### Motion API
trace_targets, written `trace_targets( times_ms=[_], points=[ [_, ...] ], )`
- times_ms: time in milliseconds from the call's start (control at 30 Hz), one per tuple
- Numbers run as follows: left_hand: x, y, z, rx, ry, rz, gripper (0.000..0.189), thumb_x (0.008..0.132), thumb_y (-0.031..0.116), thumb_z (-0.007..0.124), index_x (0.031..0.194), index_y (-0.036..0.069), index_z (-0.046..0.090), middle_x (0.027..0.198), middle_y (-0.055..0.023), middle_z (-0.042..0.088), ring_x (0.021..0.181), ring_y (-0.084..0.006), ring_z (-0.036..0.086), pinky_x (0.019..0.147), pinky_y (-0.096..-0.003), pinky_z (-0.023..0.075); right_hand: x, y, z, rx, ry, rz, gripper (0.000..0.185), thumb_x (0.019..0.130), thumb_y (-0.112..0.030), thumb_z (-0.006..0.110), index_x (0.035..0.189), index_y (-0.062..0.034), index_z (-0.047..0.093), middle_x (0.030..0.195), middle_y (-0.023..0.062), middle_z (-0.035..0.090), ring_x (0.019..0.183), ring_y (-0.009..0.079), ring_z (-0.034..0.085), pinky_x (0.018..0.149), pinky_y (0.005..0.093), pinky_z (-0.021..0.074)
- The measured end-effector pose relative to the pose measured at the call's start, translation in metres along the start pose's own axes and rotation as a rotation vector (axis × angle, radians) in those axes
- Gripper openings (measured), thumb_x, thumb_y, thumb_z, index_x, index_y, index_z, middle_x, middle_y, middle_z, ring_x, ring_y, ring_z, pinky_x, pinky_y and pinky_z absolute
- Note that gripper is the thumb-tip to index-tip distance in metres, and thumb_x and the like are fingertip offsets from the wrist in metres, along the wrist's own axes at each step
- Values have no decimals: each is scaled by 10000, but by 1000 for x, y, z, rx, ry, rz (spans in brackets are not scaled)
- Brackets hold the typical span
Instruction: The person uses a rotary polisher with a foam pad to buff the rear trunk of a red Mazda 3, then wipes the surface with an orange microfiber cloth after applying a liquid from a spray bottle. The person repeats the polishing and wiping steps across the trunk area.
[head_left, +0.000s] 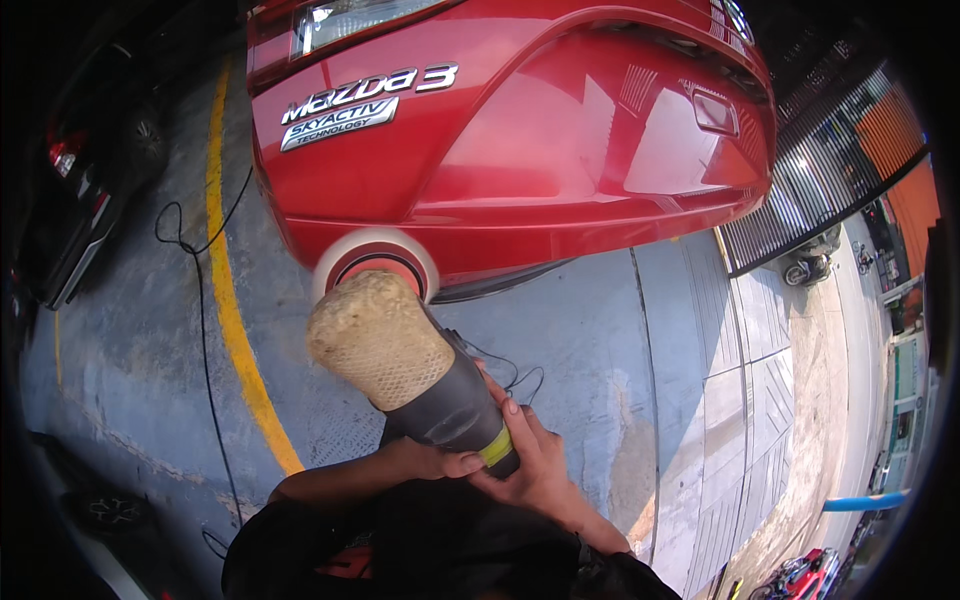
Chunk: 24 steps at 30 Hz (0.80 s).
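A car polisher (450, 409) with a dark body, a yellow-green band and a worn tan cover (382, 337) over its head is held in both hands. My right hand (536, 454) wraps the rear of the body from the right. From the left, my left hand (442, 461) grips it, thumb by the band; its other fingers are hidden underneath. The round whitish pad (337, 255) has a blurred rim and overlaps the lower edge of the red car's rear bumper (525, 172). Whether it presses on the paint, I cannot tell. Chrome Mazda 3 lettering (371, 91) sits above.
A black cable (206, 337) runs along the floor at left, near a yellow line (232, 322). More cable (517, 379) loops beyond my right hand. A dark car (90, 172) stands at left. Right are a slatted metal gate (810, 180) and parked motorcycles (806, 268).
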<state>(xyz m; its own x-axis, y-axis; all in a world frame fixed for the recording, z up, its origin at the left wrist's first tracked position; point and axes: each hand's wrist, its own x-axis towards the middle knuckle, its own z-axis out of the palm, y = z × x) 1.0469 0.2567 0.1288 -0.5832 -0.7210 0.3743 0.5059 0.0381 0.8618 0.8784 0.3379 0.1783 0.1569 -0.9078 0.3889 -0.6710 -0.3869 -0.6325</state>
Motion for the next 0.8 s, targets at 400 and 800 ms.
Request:
trace_targets(
  times_ms=[400,800],
  points=[
    [19,16,-16,64,-223,2,819,844,342,792,1454,-19,380,1325,-131,566,1231,-256,565,1051,-417,458,0,-28,12,-94,94,67,1123,674,-225,918,1573,-43,270,1091,236,641,811,380,701,620,428,584],
    [75,12,31,-157,-257,-245,728,804,284,820,1372,-4,467,1290,-142,557,1207,-242,548,1053,-400,440,-44,-17,22,47,406,445,1165,725,-235,882,1569,75,142,1401,323,495,1243,417,608,1014,503,507]
  ],
)
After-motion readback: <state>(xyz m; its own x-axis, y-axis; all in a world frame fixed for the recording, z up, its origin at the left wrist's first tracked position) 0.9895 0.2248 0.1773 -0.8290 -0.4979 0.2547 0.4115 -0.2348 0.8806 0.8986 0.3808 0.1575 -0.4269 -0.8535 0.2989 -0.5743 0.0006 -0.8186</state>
